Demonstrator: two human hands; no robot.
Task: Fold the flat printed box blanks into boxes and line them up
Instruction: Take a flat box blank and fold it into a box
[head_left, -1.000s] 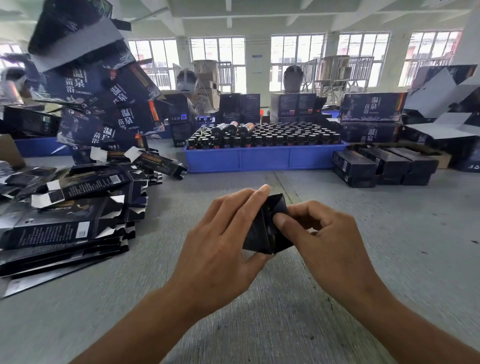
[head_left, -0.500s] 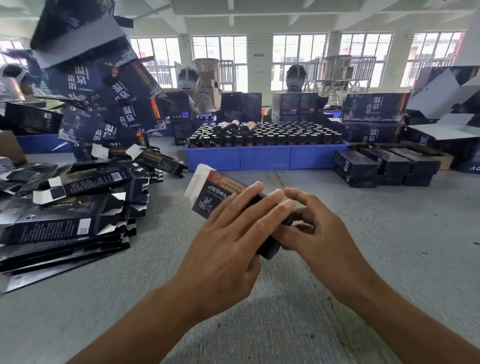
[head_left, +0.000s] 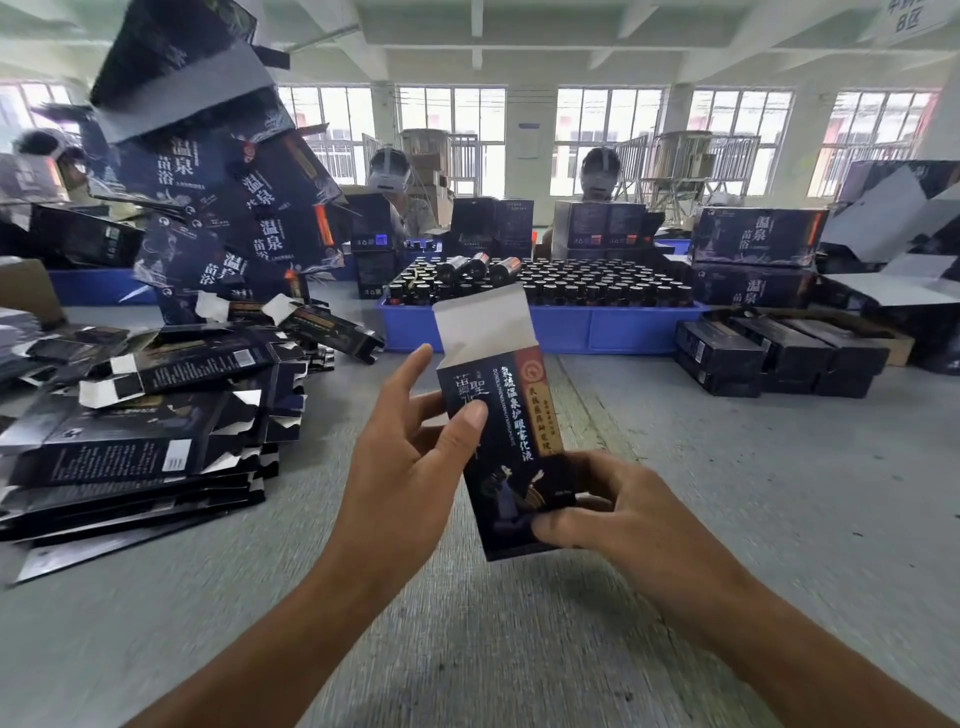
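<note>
I hold a dark printed box (head_left: 511, 441) upright in front of me, its white top flap standing open. My left hand (head_left: 410, 467) grips its upper left side, thumb on the front face and fingers behind. My right hand (head_left: 608, 512) pinches the bottom right corner. A heap of flat dark box blanks (head_left: 135, 441) lies on the grey table (head_left: 727, 519) at the left. Several folded dark boxes (head_left: 779, 356) sit in a row at the right, beyond my hands.
A blue tray (head_left: 545, 325) full of small dark bottles stands behind the box. Large dark cartons (head_left: 756, 244) are stacked at the back right, and tilted cartons (head_left: 208, 171) pile up at the back left. Two people sit across the table.
The box has swung from lying tilted to standing upright with its top flap open. My left hand moved from over the box to its left side, and my right hand slid to its bottom.
</note>
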